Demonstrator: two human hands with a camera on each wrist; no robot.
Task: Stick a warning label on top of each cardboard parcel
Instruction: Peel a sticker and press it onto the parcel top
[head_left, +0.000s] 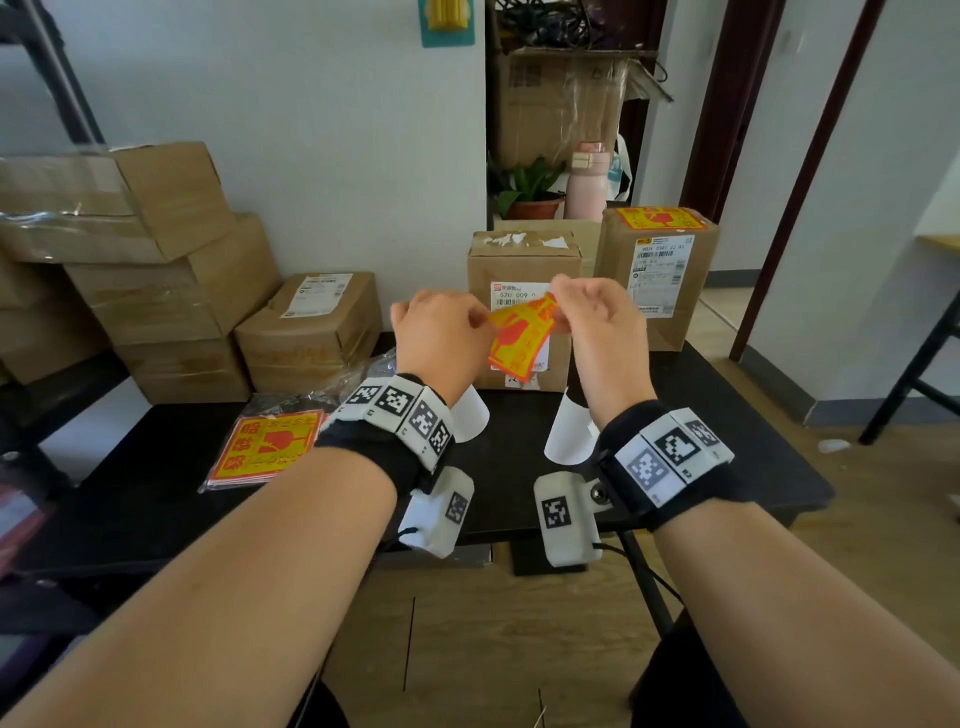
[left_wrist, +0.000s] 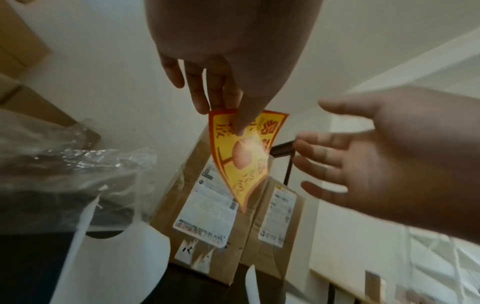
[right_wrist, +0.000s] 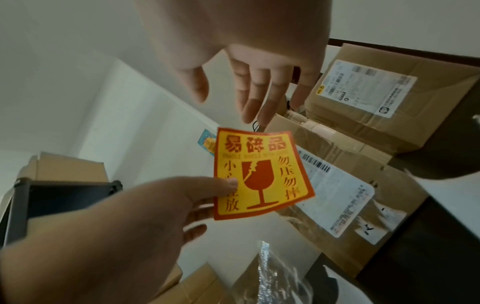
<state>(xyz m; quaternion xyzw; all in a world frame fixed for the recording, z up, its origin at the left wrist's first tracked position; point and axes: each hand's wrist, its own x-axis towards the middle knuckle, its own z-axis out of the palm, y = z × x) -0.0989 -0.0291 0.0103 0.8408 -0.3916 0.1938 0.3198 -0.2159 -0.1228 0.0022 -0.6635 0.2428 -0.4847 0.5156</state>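
Observation:
A yellow and red warning label (head_left: 519, 340) hangs in the air above the black table (head_left: 691, 415). My left hand (head_left: 480, 319) pinches one edge of it between thumb and fingers (right_wrist: 228, 185). My right hand (head_left: 563, 296) is just beside the label, fingers straight and spread (left_wrist: 319, 156), holding nothing. Right behind the label stands a cardboard parcel (head_left: 524, 260) whose top shows only torn white tape. The taller parcel (head_left: 660, 280) to its right carries a warning label (head_left: 660, 218) on top. A low parcel (head_left: 311, 327) sits to the left.
A stack of warning labels (head_left: 265, 447) lies on the table's left part beside a crumpled plastic bag (head_left: 363, 374). Two white backing papers (head_left: 470, 415) (head_left: 569, 434) curl up near my wrists. Stacked cardboard boxes (head_left: 130, 260) fill the far left.

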